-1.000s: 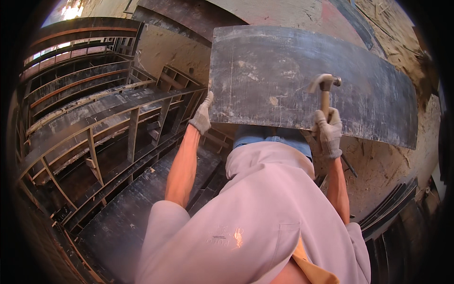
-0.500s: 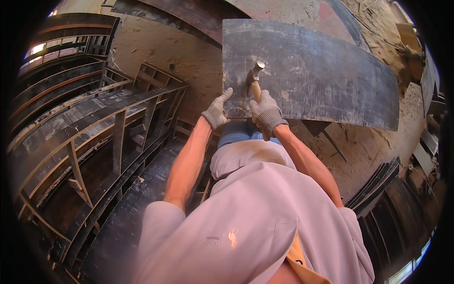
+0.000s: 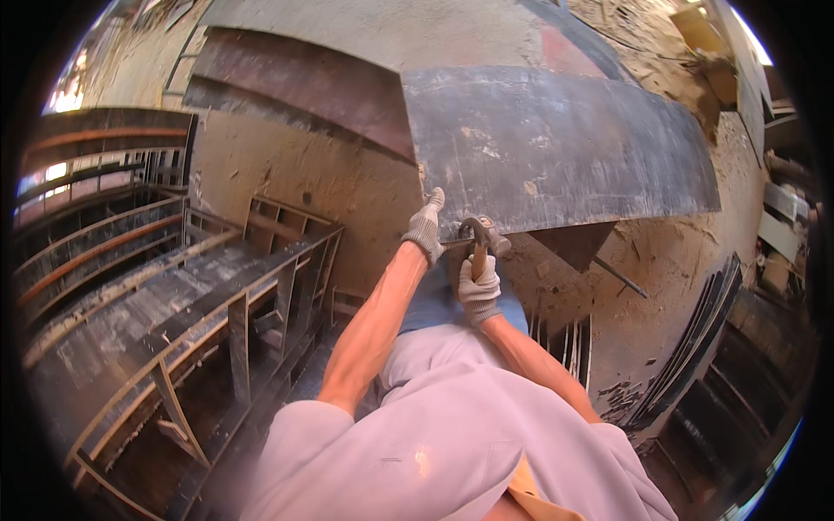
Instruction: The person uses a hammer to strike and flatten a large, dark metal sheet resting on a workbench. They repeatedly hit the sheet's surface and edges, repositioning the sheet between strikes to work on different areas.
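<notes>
A dark, scuffed flat panel (image 3: 565, 148) lies in front of me, its near edge toward my body. My left hand (image 3: 424, 227), in a light knitted glove, closes on the panel's near left corner, and part of its fingers is hidden there. In my gloved right hand (image 3: 479, 291) is a claw hammer (image 3: 486, 234), gripped by its wooden handle. The hammer's metal head is at the panel's near edge, just right of my left hand. Whether the head touches the panel I cannot tell.
Slatted black frames (image 3: 239, 339) stand along my left. Beyond them a brownish sheet (image 3: 304, 87) lies on the dusty ground. More dark panels (image 3: 695, 339) lean at the right, and a dark triangular piece (image 3: 573, 245) with a thin bar shows under the panel.
My right hand has drawn the hammer back toward me, from over the panel's surface to its near edge. My left hand remains at the corner. The view has shifted.
</notes>
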The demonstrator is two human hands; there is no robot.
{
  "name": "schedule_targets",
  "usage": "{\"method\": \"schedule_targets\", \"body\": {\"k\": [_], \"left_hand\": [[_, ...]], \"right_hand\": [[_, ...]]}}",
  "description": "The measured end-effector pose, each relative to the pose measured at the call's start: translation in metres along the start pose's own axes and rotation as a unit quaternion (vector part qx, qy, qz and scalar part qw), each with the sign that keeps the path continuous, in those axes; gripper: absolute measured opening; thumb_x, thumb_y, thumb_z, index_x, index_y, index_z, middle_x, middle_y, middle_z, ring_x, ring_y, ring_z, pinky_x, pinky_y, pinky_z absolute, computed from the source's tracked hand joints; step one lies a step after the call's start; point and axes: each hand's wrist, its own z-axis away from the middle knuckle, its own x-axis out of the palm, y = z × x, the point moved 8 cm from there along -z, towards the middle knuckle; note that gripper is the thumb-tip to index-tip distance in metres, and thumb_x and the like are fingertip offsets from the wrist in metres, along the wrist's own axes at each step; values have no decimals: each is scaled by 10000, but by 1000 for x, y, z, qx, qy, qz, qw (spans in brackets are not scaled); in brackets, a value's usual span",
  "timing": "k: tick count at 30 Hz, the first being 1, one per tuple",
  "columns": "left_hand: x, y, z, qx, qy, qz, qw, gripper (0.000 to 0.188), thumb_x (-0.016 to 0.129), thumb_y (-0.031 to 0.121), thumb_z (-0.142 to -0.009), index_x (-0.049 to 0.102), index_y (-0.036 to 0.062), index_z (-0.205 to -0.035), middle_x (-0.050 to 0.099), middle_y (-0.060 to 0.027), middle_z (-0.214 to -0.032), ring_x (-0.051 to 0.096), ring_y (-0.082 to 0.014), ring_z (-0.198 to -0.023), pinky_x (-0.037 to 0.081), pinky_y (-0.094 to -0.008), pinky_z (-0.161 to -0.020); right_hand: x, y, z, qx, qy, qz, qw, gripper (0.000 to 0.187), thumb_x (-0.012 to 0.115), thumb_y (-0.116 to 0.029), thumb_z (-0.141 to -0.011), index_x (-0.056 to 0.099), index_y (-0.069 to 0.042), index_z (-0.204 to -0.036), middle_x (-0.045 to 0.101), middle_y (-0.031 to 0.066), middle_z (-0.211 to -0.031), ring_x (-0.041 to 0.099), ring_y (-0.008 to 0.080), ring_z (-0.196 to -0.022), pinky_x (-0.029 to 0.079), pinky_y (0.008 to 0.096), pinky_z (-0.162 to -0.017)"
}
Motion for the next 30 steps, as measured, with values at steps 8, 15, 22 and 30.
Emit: {"method": "schedule_targets", "body": {"k": [8,15,22,30], "left_hand": [[21,-9,-36,-22,-176,16,984,571,528,523,-995,512,91,-1369,667,-155,-1209,691,-355,-1044,620,-573,-819],[21,-8,-18,-36,-106,-1,994,585,551,544,-966,489,86,-1325,654,-179,-1193,689,-355,-1034,615,-606,-811],[21,-1,-10,-30,-83,-17,996,629,561,542,-956,440,89,-1376,619,-178,-1248,668,-361,-1075,583,-677,-823],[18,-14,-3,-29,-69,-35,997,626,493,546,-996,434,65,-1392,611,-200,-1279,651,-387,-1125,576,-678,-847]], "right_hand": [[-65,-59,-37,29,-97,-85,991,447,483,-462,-1052,599,-49,-925,571,119,-665,543,219,-556,450,384,-538],[-110,-101,-47,100,-151,-107,978,326,641,-320,-988,532,-20,-1053,675,157,-814,664,263,-677,511,380,-587],[-109,-80,-75,47,-127,177,975,288,630,-270,-955,515,-22,-1047,666,292,-872,655,484,-878,505,538,-747],[-86,-63,-61,81,-131,199,968,333,619,-304,-960,496,-18,-1079,676,285,-837,670,489,-811,525,553,-709]]}}
